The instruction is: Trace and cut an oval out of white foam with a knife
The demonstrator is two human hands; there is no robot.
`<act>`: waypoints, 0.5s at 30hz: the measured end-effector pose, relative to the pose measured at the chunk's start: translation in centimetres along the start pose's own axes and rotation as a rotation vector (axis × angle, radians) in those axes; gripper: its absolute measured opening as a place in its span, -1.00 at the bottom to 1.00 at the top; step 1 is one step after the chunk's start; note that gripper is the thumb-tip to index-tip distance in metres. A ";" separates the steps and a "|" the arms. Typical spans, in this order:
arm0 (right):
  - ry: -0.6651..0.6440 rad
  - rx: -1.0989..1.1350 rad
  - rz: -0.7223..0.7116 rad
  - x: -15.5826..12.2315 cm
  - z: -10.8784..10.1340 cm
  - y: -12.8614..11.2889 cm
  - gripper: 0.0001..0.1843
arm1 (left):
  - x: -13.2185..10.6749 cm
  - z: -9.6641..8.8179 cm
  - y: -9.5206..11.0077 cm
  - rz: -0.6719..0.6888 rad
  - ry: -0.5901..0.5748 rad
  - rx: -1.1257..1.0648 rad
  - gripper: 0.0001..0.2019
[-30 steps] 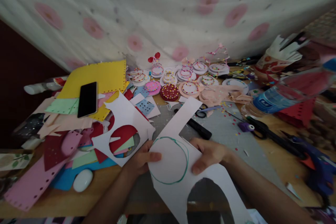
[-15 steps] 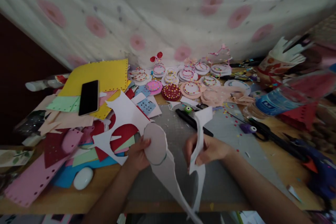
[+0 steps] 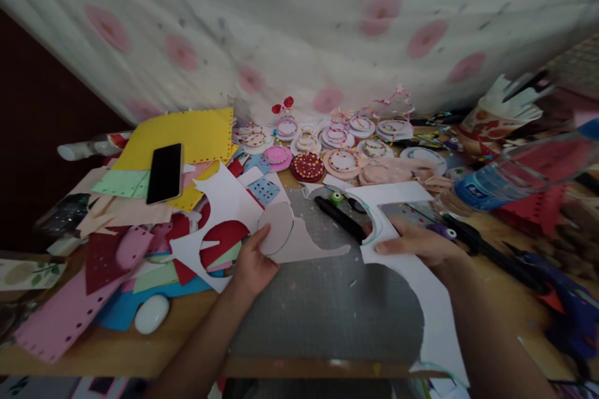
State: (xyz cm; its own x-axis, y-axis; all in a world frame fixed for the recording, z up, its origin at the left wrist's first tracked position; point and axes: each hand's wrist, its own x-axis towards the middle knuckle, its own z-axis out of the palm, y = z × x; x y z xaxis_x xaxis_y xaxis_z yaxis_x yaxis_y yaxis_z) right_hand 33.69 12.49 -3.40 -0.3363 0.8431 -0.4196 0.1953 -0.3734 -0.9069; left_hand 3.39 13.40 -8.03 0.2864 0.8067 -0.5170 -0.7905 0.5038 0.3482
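A worktable seen from where I stand: the curved white strip (image 3: 428,290) seems likeliest to suffer, since its weight hangs from a narrow neck that could crease or tear under the thumb, while its upper arm, near the bottle (image 3: 491,181), might snag there if swung outward. The left hand (image 3: 256,255) is nearly closed, its thumb pressed over the outlined round of the white card piece (image 3: 299,240) above the far left of the grey mat (image 3: 327,312), fingers hidden beneath; the right hand (image 3: 412,240) pinches the strip above the mat's right side.
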 end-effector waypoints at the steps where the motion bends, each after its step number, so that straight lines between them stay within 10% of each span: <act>1: -0.031 0.014 0.016 0.0 0.0 0.0 -0.56 | -0.1 0.1 0.0 -0.005 -0.019 -0.005 -0.74; 7: -0.157 -0.106 -0.006 0.9 0.1 0.2 -0.48 | -0.7 0.6 0.2 -0.002 -0.135 -0.049 -0.91; 15: 0.265 -0.445 -0.254 -0.9 -3.4 -0.4 -0.48 | -1.0 0.5 0.0 0.015 -0.182 -0.015 -0.93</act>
State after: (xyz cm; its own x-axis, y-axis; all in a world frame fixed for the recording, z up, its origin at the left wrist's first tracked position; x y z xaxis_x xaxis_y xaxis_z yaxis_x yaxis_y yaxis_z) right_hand 37.01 13.22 -2.53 -0.1926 0.9745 -0.1149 0.5268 0.0039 -0.8500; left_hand 3.35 12.78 -7.18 0.3672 0.8573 -0.3609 -0.8028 0.4881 0.3424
